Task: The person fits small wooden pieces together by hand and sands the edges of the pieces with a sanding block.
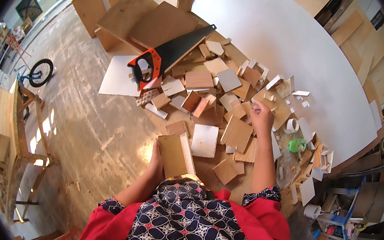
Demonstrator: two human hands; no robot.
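My left hand grips the left side of a flat brown wooden block with a pale edge, held close to my body. Farther out, my right hand reaches over the wood scraps with its fingers pinched together; what is between them, if anything, is too small to name. Beneath and beside that hand lie a square plywood piece and a longer light board with small bits on it. A white-faced block rests between my two hands.
A handsaw with an orange and black handle lies across the pile's far left. Right of the pile are a tape roll and a green plastic thing. A large white panel stretches behind. A wooden bench stands left.
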